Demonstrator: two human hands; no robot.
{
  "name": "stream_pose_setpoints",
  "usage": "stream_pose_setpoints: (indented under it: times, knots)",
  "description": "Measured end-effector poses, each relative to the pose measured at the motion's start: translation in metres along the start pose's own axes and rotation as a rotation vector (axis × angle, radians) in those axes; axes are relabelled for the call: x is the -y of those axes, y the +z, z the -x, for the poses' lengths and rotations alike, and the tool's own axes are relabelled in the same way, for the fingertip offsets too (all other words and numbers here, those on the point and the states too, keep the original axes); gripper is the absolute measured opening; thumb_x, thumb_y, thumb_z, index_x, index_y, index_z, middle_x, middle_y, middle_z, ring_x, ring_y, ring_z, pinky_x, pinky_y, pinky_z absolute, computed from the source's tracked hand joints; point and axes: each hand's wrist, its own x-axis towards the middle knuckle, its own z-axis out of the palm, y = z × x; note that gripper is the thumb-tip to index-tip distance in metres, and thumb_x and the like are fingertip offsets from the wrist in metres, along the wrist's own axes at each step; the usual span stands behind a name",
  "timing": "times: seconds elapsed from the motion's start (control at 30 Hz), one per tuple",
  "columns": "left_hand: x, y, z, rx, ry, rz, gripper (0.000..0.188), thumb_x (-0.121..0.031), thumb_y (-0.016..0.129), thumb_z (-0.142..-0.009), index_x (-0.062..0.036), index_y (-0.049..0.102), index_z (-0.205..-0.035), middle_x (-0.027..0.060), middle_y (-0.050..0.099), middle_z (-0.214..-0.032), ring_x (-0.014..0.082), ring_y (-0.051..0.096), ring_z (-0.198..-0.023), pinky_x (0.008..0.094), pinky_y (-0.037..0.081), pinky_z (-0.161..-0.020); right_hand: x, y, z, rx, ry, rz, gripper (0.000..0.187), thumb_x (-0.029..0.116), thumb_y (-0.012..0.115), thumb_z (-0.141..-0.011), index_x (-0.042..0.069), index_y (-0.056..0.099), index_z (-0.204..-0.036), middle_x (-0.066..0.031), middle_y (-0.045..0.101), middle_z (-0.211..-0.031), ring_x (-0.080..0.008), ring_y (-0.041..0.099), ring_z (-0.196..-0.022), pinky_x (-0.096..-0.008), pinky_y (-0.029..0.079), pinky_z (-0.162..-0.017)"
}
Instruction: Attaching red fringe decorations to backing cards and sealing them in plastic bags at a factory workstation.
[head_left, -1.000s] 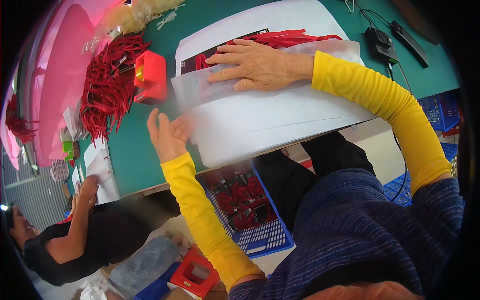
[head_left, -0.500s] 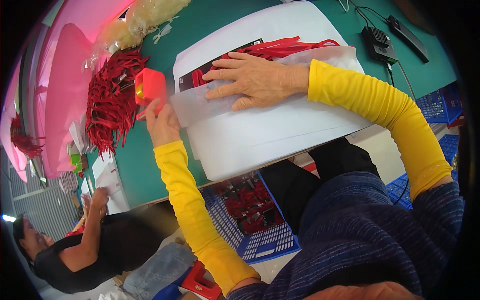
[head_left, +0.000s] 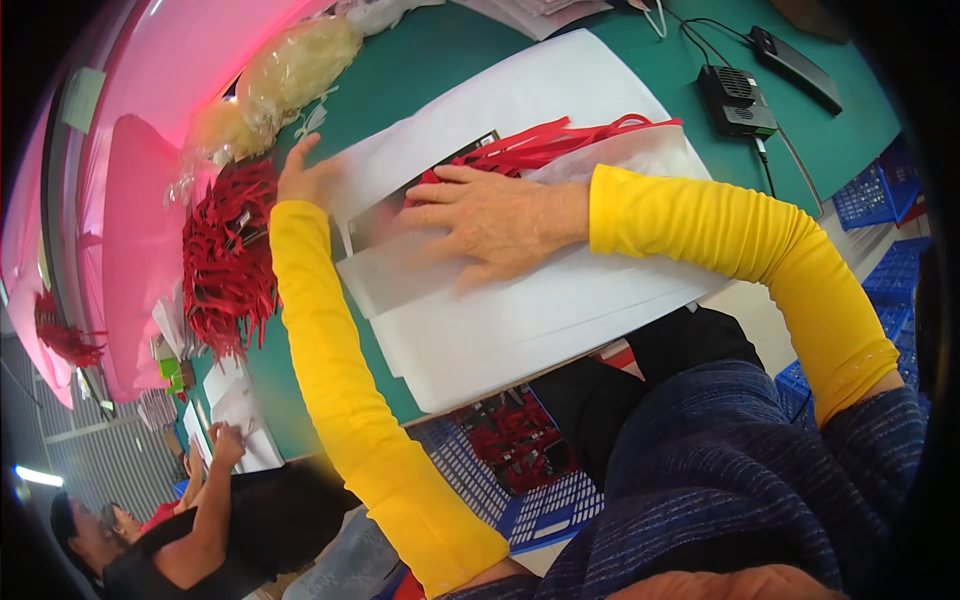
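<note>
My right hand (head_left: 500,222) lies flat with its fingers spread, partly blurred, on a translucent sheet (head_left: 395,272) and the bundle under it. From beneath the hand, red ribbons (head_left: 550,145) run out to the right, and a strip of a dark card (head_left: 474,148) shows beside them. All this rests on a stack of large white paper (head_left: 520,325). Beyond the ribbon bunch at the left, my left hand (head_left: 302,175) is raised near the far left edge of the paper. Its fingers are apart, slightly smeared, with nothing visible in them.
On the green table (head_left: 640,55), a big bunch of red ribbons (head_left: 228,260) lies left of my arm, below clear plastic bags (head_left: 300,70). A black device (head_left: 738,100) with cables stands far right. A blue crate (head_left: 555,515) sits below the edge. Another person (head_left: 200,530) works at left.
My left hand has moved away from the red tape dispenser to the far left side of the paper, and the dispenser is no longer visible. My right hand stays on the sheet; the view has shifted.
</note>
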Motion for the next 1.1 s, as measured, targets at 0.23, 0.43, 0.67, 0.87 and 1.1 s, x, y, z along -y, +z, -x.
stream_pose_setpoints:
  times: [0.23, 0.43, 0.67, 0.87, 1.1]
  knots:
    - [-0.065, -0.013, 0.005, 0.185, 0.156, -0.187, 0.059, 0.009, 0.069, -0.066, -0.0105, 0.056, -0.120, 0.0057, 0.063, -0.082, 0.0137, 0.060, -0.075, 0.0272, 0.049, -0.071, -0.004, 0.005, -0.001, -0.053, -0.035, -0.068, 0.050, 0.047, 0.046, -0.087, 0.021, 0.046, -0.130, -0.0132, 0.036, -0.138, -0.0319, 0.029, -0.130, -0.0486, 0.018, -0.107]
    - [-0.068, 0.020, 0.046, 0.236, 0.240, -0.499, 0.039, -0.007, 0.067, -0.074, -0.0096, 0.061, -0.113, 0.0020, 0.063, -0.083, 0.0102, 0.057, -0.076, 0.0237, 0.045, -0.072, -0.008, 0.004, 0.006, -0.029, -0.002, 0.010, 0.050, 0.047, 0.047, -0.087, 0.022, 0.046, -0.130, -0.0123, 0.036, -0.138, -0.0311, 0.029, -0.129, -0.0481, 0.019, -0.106]
    - [-0.064, 0.030, 0.055, 0.224, 0.431, -1.005, 0.039, -0.032, 0.066, -0.069, -0.0095, 0.066, -0.100, 0.0156, 0.065, -0.093, 0.0286, 0.063, -0.085, 0.0337, 0.048, -0.076, 0.001, 0.008, 0.002, -0.057, -0.011, -0.004, 0.050, 0.047, 0.047, -0.087, 0.023, 0.047, -0.130, -0.0116, 0.036, -0.138, -0.0308, 0.028, -0.130, -0.0484, 0.019, -0.107]
    - [-0.064, 0.031, 0.093, -0.011, 0.510, -1.217, 0.022, -0.011, 0.064, -0.066, -0.0065, 0.067, -0.088, 0.0144, 0.062, -0.072, 0.0238, 0.061, -0.067, 0.0317, 0.047, -0.065, -0.003, 0.004, 0.003, -0.034, -0.008, -0.002, 0.050, 0.048, 0.046, -0.087, 0.024, 0.046, -0.130, -0.0111, 0.036, -0.139, -0.0308, 0.027, -0.131, -0.0485, 0.019, -0.107]
    - [-0.028, 0.035, 0.128, -0.116, 0.889, -1.526, 0.015, -0.005, 0.066, -0.060, -0.0090, 0.065, -0.074, 0.0056, 0.063, -0.082, 0.0292, 0.060, -0.076, 0.0367, 0.048, -0.068, -0.006, 0.012, 0.002, -0.145, -0.029, -0.022, 0.044, 0.037, 0.055, -0.083, 0.015, 0.054, -0.120, -0.0110, 0.038, -0.136, -0.0317, 0.031, -0.128, -0.0487, 0.022, -0.107]
